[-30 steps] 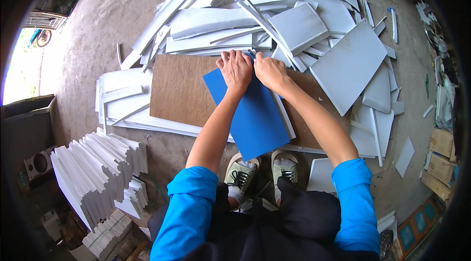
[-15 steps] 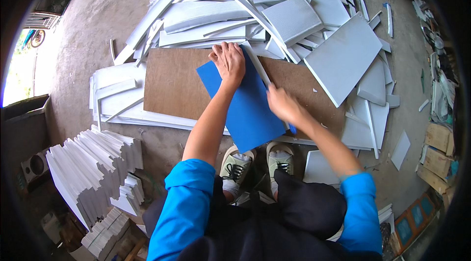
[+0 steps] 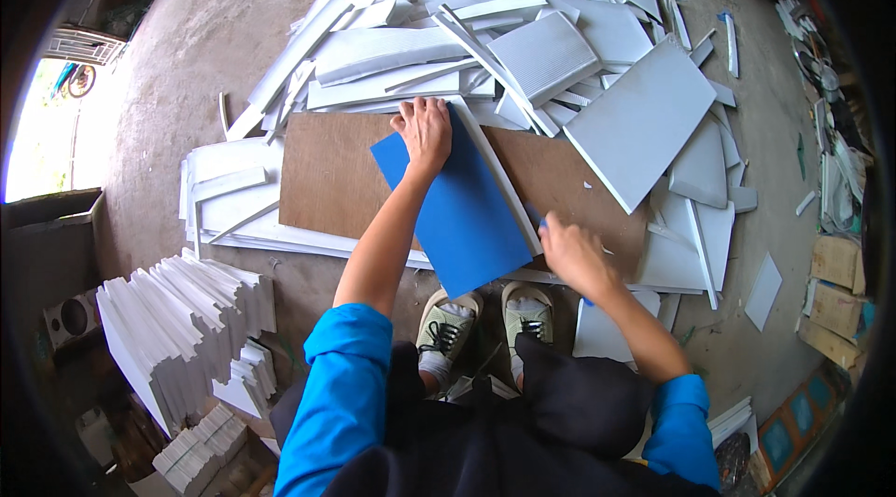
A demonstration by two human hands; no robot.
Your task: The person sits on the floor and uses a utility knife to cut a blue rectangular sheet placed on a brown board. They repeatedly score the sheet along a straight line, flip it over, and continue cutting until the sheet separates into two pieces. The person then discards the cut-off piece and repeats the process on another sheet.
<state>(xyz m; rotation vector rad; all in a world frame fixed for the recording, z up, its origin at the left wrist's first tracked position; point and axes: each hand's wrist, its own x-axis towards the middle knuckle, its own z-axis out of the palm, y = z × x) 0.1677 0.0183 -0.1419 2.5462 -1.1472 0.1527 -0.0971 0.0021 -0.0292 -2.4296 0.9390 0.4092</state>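
A blue rectangular sheet point(image 3: 471, 217) lies slanted over a brown wooden board point(image 3: 331, 170). Along its right side shows the edge of a white foam-like panel point(image 3: 497, 161) underneath. My left hand point(image 3: 427, 135) presses on the sheet's far end, its fingers bent over near the far edge. My right hand point(image 3: 574, 252) is closed around a slim blue-handled cutter point(image 3: 588, 301), just right of the sheet's near right corner. Motion smears this hand a little, and the cutter's blade does not show clearly.
White panels and offcuts point(image 3: 392, 54) pile up beyond the board. A large white panel point(image 3: 644, 119) leans at its right. Stacked white pieces point(image 3: 177, 329) stand at the near left. My shoes point(image 3: 448, 329) are close to the board's near edge.
My right hand has moved toward me and to the right, away from the sheet's right edge. My left hand still presses the sheet. The whole view has shifted slightly.
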